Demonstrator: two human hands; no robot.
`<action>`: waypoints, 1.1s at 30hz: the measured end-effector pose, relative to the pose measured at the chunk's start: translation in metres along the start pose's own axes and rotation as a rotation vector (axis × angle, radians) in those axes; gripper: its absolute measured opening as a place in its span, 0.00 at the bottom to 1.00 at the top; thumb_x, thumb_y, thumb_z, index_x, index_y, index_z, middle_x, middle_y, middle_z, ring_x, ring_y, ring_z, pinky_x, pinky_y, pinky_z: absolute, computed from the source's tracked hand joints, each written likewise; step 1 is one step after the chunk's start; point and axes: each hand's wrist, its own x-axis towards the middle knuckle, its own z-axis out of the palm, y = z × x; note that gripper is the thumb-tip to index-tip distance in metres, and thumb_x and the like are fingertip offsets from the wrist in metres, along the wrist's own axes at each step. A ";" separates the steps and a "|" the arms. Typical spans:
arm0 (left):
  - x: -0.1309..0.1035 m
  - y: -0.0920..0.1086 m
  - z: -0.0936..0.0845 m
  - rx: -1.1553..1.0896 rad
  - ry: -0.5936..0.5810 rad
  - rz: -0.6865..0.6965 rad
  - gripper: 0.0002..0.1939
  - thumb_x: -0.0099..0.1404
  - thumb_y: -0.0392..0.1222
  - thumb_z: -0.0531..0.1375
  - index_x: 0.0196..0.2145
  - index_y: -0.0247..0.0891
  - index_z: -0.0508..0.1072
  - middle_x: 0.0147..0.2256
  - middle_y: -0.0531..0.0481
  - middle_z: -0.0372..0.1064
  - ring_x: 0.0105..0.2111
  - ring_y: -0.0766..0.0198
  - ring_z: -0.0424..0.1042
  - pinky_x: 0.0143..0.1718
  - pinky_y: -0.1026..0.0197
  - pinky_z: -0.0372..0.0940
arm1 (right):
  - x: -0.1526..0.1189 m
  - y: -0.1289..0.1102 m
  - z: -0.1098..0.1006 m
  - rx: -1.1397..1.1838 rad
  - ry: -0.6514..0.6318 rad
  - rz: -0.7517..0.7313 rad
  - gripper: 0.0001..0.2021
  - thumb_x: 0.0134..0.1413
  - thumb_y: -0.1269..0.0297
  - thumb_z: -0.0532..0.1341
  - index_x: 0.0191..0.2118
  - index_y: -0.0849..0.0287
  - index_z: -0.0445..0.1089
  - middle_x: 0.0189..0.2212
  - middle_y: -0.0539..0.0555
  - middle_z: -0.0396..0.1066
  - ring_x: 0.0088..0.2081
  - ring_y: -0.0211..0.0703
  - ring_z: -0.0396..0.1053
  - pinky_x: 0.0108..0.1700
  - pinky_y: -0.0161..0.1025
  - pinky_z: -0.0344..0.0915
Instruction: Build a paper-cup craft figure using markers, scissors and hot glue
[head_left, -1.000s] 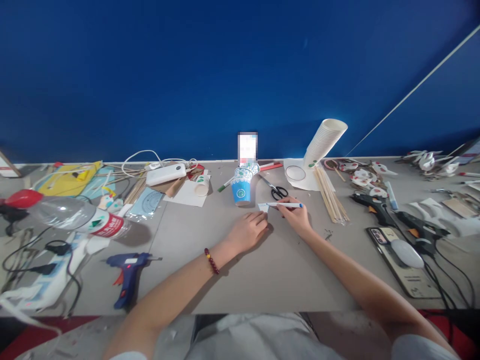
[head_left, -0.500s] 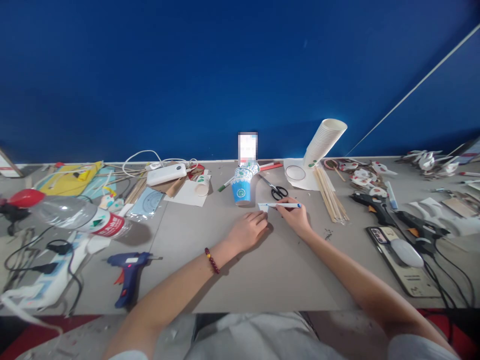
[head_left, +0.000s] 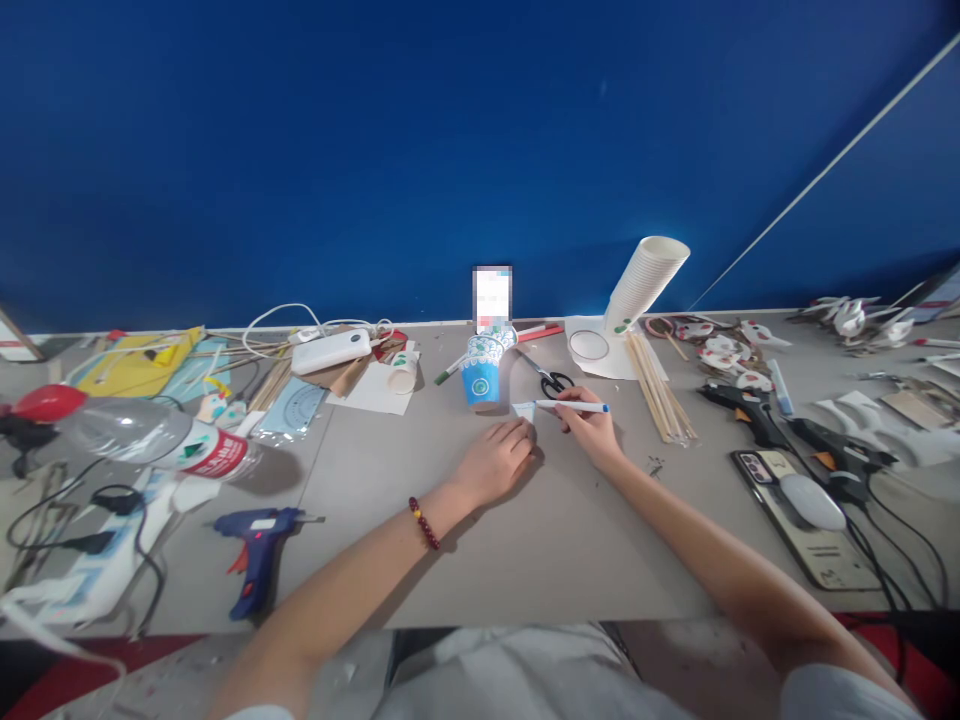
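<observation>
My right hand (head_left: pixel 589 425) is closed around a white marker with a blue end (head_left: pixel 592 407), its tip pointing left at a small white paper piece (head_left: pixel 523 410) with faint blue marks. My left hand (head_left: pixel 495 460) lies on the table with its fingers on the near edge of that piece; what is under the fingertips is hidden. Just beyond, a blue and white patterned cup (head_left: pixel 481 383) stands before more patterned pieces. Black-handled scissors (head_left: pixel 557 384) lie behind the marker.
Left: a bottle (head_left: pixel 150 430), a blue glue gun (head_left: pixel 257 550) and a power strip (head_left: pixel 112 560). Right: wooden sticks (head_left: pixel 654 390), a leaning cup stack (head_left: pixel 649 282), black glue guns (head_left: pixel 840 455) and a phone (head_left: pixel 810 540). A blue wall (head_left: pixel 375 160) rises behind.
The marker in my right hand has moved slightly right and up, its tip now near the right edge of the paper piece. My left hand stays about where it was.
</observation>
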 end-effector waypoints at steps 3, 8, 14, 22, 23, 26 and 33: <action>0.001 0.003 -0.005 -0.018 -0.017 0.049 0.12 0.72 0.40 0.48 0.47 0.36 0.67 0.53 0.41 0.69 0.54 0.55 0.67 0.53 0.51 0.64 | 0.001 0.001 -0.001 0.003 -0.032 -0.007 0.12 0.48 0.57 0.62 0.38 0.58 0.70 0.29 0.51 0.71 0.22 0.36 0.63 0.24 0.35 0.64; 0.001 0.011 -0.008 -0.018 -0.078 0.210 0.10 0.70 0.39 0.48 0.39 0.36 0.68 0.46 0.42 0.72 0.44 0.58 0.71 0.45 0.56 0.65 | 0.000 0.001 -0.002 0.001 -0.059 -0.036 0.11 0.50 0.56 0.62 0.36 0.58 0.72 0.29 0.51 0.70 0.23 0.37 0.63 0.24 0.34 0.64; -0.002 0.009 -0.009 0.061 -0.011 0.158 0.10 0.70 0.39 0.48 0.37 0.35 0.68 0.38 0.43 0.74 0.38 0.58 0.72 0.40 0.56 0.64 | -0.002 0.002 -0.003 -0.012 -0.110 -0.080 0.10 0.52 0.58 0.61 0.35 0.58 0.72 0.23 0.49 0.67 0.22 0.37 0.63 0.25 0.35 0.61; -0.002 0.008 -0.010 0.040 -0.023 0.182 0.10 0.70 0.39 0.49 0.40 0.35 0.68 0.46 0.43 0.73 0.43 0.58 0.71 0.41 0.56 0.64 | -0.003 0.002 -0.003 -0.052 -0.127 -0.096 0.11 0.51 0.56 0.60 0.34 0.57 0.73 0.24 0.50 0.68 0.23 0.38 0.63 0.26 0.36 0.62; -0.001 0.008 -0.009 0.047 -0.025 0.182 0.09 0.70 0.39 0.49 0.39 0.35 0.68 0.46 0.43 0.73 0.42 0.58 0.72 0.40 0.56 0.64 | -0.003 0.001 -0.003 -0.049 -0.124 -0.093 0.11 0.51 0.56 0.60 0.34 0.57 0.73 0.24 0.50 0.69 0.23 0.39 0.63 0.26 0.36 0.62; -0.002 0.007 -0.006 0.071 -0.012 0.171 0.09 0.69 0.38 0.49 0.38 0.34 0.68 0.44 0.43 0.73 0.43 0.57 0.71 0.40 0.55 0.64 | -0.004 0.001 -0.003 -0.035 -0.130 -0.088 0.10 0.51 0.56 0.60 0.34 0.57 0.72 0.24 0.50 0.69 0.23 0.38 0.64 0.26 0.36 0.63; -0.003 0.005 -0.007 0.116 -0.030 0.108 0.09 0.68 0.38 0.51 0.41 0.33 0.69 0.41 0.42 0.73 0.45 0.55 0.70 0.43 0.54 0.64 | -0.004 0.001 -0.003 -0.075 -0.216 -0.114 0.12 0.52 0.54 0.61 0.30 0.58 0.71 0.25 0.50 0.69 0.24 0.38 0.64 0.27 0.35 0.63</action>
